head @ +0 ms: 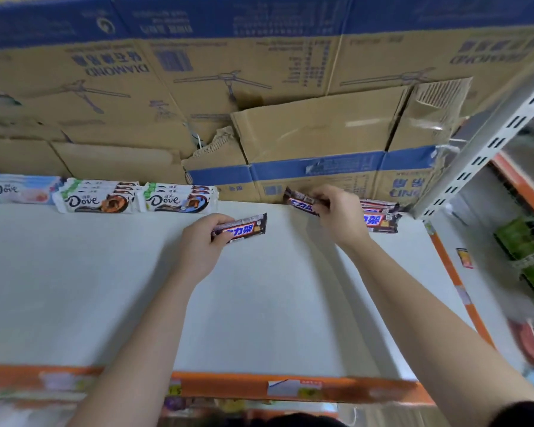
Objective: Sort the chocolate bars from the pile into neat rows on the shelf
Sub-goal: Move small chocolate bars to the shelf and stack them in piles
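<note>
White shelf [105, 288] is seen below: one brown bar [244, 230], lying sideways, is gripped by the left hand [202, 241], a second bar [301, 201] by the right hand [341, 215]. The brown stack [381, 218] is seen at middle right, just past that hand — so it is judged nearer.

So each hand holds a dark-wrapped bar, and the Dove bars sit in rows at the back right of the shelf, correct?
Not quite: the head view shows the Dove bars at the back left of the shelf. The left hand and right hand do each hold a dark-wrapped bar.
</note>
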Motion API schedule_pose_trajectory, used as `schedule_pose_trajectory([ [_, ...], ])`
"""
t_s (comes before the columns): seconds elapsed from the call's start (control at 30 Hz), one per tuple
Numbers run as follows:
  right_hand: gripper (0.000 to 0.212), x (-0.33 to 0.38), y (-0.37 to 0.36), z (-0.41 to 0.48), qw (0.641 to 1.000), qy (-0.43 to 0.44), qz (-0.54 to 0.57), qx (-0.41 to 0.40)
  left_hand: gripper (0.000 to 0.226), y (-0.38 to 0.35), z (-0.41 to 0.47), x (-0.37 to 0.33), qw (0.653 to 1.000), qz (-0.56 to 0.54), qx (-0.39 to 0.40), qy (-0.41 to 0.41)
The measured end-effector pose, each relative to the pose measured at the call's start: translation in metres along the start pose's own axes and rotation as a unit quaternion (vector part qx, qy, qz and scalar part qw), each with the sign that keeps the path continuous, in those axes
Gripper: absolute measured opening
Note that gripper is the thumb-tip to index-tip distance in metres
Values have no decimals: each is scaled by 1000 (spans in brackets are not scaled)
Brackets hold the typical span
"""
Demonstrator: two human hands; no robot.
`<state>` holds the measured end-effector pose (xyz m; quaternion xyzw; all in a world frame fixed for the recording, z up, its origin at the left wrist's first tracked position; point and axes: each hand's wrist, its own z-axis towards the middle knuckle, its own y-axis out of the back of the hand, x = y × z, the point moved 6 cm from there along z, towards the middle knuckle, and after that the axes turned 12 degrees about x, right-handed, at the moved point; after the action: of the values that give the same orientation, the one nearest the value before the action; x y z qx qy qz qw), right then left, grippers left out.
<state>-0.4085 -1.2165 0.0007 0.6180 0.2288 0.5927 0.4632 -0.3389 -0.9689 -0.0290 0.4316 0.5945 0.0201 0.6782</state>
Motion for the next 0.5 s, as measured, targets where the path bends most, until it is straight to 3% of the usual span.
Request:
schedule_pose_trajectory([
  [0.23, 25, -8, 2, -44, 998, -13, 58, 26, 21, -17, 46, -18, 998, 50, -9, -33],
  [0.5, 24, -30, 2, -79, 995, -38, 84, 25, 21, -58, 79, -60, 995, 30, -7, -94],
])
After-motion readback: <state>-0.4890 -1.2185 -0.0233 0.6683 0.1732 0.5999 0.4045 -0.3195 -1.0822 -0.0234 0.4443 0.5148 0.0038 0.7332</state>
